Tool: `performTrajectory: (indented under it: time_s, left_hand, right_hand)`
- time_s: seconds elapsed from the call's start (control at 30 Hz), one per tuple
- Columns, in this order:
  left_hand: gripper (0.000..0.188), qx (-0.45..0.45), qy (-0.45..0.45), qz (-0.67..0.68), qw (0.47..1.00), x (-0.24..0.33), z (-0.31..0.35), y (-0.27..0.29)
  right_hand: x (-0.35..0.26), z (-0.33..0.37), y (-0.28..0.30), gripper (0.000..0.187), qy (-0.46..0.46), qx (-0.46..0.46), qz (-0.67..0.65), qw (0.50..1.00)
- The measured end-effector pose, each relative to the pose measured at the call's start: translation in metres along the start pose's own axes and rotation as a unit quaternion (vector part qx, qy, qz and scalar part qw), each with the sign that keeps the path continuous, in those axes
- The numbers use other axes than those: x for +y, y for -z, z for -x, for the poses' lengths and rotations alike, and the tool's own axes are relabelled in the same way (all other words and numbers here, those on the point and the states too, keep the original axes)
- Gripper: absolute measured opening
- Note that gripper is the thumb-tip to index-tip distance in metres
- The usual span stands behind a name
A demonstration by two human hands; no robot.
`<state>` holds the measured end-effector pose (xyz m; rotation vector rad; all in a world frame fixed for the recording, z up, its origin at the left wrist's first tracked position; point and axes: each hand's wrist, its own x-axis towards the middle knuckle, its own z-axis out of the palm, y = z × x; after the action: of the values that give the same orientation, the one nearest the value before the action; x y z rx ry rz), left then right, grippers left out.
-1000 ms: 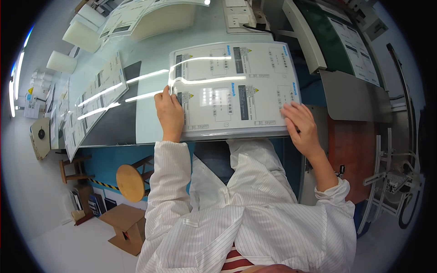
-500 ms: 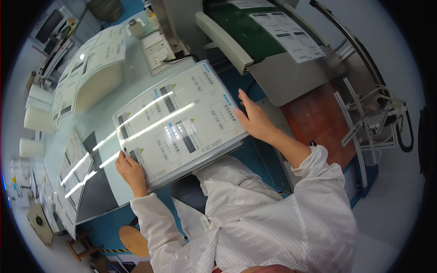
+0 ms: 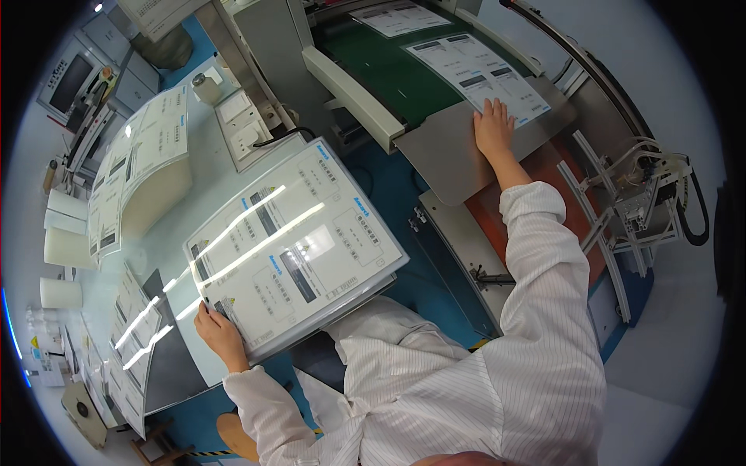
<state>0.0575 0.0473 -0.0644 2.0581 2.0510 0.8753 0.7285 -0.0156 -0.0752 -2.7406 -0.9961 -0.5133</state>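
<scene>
My left hand [image 3: 220, 339] grips the near left edge of a stack of glossy printed sheets [image 3: 326, 233], white with grey, blue and black print. The stack lies over the table's right edge in front of my lap, and light streaks reflect off its top. My right hand [image 3: 495, 133] is stretched out with fingers apart. Its fingertips lie on the near end of a printed sheet [image 3: 486, 78], which rests partly on a green conveyor belt [image 3: 381, 74] and partly on a grey metal plate [image 3: 447, 151]. What lies under my left fingers is hidden.
Another printed sheet [image 3: 400, 17] lies farther up the belt. On the glass-topped table [image 3: 167, 233] are a curved pile of sheets [image 3: 144, 167], more sheets [image 3: 132, 334], white rolls [image 3: 66, 247] and a small bottle [image 3: 206, 88]. A metal frame [image 3: 602, 221] with tubing stands at the right.
My right hand has left the stack's right side and reached forward to the sheet at the belt's end. My left hand stays on the stack's edge. The whole view has shifted slightly.
</scene>
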Motion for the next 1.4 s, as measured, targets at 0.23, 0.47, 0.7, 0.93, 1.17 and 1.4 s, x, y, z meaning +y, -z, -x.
performTrajectory:
  time_s: [0.23, 0.47, 0.7, 0.93, 1.17, 1.4]
  left_hand:
    - [0.034, 0.000, 0.002, -0.018, 1.000, 0.003, 0.000, -0.001]
    - [0.033, 0.008, 0.007, -0.011, 1.000, -0.003, -0.001, -0.003]
    - [0.033, 0.019, 0.008, 0.008, 1.000, 0.000, -0.001, -0.001]
    - [0.031, 0.054, -0.020, 0.027, 0.998, 0.000, -0.002, -0.003]
    - [0.026, 0.111, -0.034, 0.055, 0.992, 0.005, 0.001, 0.002]
    - [0.032, -0.040, 0.090, 0.492, 0.865, 0.012, 0.005, 0.034]
  right_hand:
    - [0.014, -0.012, -0.008, 0.058, -0.027, -0.039, -0.057, 0.997]
    - [0.016, 0.037, 0.009, 0.062, 0.002, -0.101, -0.045, 0.994]
    - [0.017, 0.137, 0.082, 0.079, 0.157, -0.162, -0.095, 0.970]
    - [0.005, 0.151, 0.091, 0.062, 0.158, -0.147, 0.005, 0.976]
    - [-0.072, 0.170, 0.143, 0.049, 0.251, -0.045, -0.271, 0.928]
    - [-0.132, 0.245, 0.195, 0.049, 0.532, -0.031, -0.369, 0.761]
